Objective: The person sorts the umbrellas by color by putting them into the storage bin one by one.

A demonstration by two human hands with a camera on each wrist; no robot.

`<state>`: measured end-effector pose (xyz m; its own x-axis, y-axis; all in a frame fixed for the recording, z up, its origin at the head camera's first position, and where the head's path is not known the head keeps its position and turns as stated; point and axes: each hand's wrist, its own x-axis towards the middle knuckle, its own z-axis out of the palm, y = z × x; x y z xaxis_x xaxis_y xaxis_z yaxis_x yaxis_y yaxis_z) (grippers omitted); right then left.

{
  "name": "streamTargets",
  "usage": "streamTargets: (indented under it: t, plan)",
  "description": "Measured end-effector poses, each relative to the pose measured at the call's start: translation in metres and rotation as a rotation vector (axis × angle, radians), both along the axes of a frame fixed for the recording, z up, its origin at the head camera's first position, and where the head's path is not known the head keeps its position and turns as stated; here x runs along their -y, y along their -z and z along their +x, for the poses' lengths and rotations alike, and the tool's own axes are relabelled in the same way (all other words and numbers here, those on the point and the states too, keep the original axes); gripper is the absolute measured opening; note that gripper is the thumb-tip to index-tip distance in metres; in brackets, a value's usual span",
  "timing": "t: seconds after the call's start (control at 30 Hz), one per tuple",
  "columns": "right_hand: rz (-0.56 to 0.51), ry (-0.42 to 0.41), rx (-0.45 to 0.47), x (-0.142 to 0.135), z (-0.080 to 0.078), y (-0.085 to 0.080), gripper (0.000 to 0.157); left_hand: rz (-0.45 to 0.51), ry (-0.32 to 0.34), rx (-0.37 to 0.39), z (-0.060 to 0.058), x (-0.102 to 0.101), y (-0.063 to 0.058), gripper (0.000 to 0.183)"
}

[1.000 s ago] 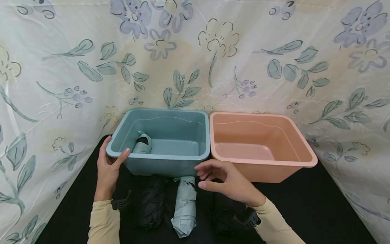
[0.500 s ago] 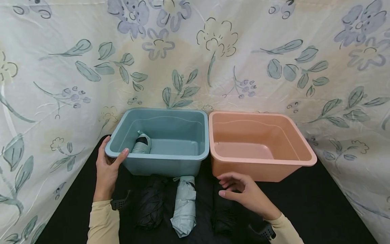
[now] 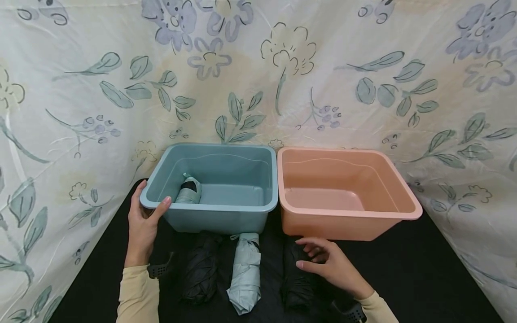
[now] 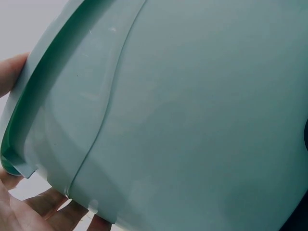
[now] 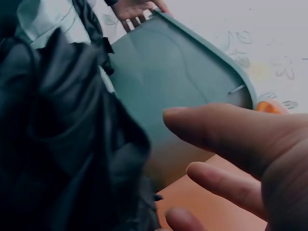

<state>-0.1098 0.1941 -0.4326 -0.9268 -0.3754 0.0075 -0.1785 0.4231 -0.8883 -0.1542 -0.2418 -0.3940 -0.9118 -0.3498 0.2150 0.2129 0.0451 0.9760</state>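
Observation:
My left hand (image 3: 144, 224) grips the front left corner of the blue plastic bin (image 3: 218, 220), thumb over the rim and fingers beneath it. A light blue folded umbrella (image 3: 188, 194) with a black band lies inside that bin. On the dark cloth in front are a black folded umbrella (image 3: 200, 271), a light blue one (image 3: 244, 276) and, to the right, another black one (image 3: 296, 280). Beside and partly over this last umbrella is my right hand (image 3: 333, 267), fingers loosely bent and holding nothing. The right wrist view shows its fingers (image 5: 216, 127) apart from the black fabric.
A pink-orange bin (image 3: 347, 229) stands right of the blue one, their rims close together, with nothing visible inside. Behind both hangs a floral curtain (image 3: 242, 67). Black cloth (image 3: 416, 269) covers the surface below.
My right hand has moved right and toward me, from the blue bin's front right corner to the right-hand black umbrella. My left hand has stayed on the bin's rim.

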Motion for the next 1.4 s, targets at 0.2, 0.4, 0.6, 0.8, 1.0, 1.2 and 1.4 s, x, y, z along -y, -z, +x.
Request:
streamTargets:
  t: [0.2, 0.4, 0.6, 0.8, 1.0, 1.2, 1.4]
  plan:
    - [0.114, 0.018, -0.051, 0.003, 0.003, 0.008, 0.050, -0.006, 0.002, -0.003, 0.000, -0.001, 0.001, 0.072]
    - [0.189, 0.027, -0.058, 0.003, 0.003, 0.015, 0.052, -0.003, 0.004, -0.008, -0.001, -0.001, 0.001, 0.073]
    - [0.220, 0.035, -0.005, 0.004, 0.004, 0.015, 0.054, -0.001, 0.005, -0.011, -0.001, -0.001, 0.002, 0.073]
    - [0.235, 0.028, 0.034, 0.007, 0.006, 0.014, 0.056, 0.002, 0.004, -0.016, 0.000, -0.001, 0.002, 0.073]
    - [0.255, -0.009, 0.046, 0.012, 0.008, 0.014, 0.061, 0.002, 0.005, -0.017, 0.000, -0.001, 0.002, 0.072]
    - [0.281, -0.012, 0.038, 0.019, 0.010, 0.016, 0.064, -0.003, 0.006, -0.011, -0.001, 0.000, 0.002, 0.073]
    - [0.257, 0.010, 0.040, 0.025, 0.012, 0.018, 0.065, -0.003, 0.004, -0.005, 0.000, 0.000, 0.001, 0.073]
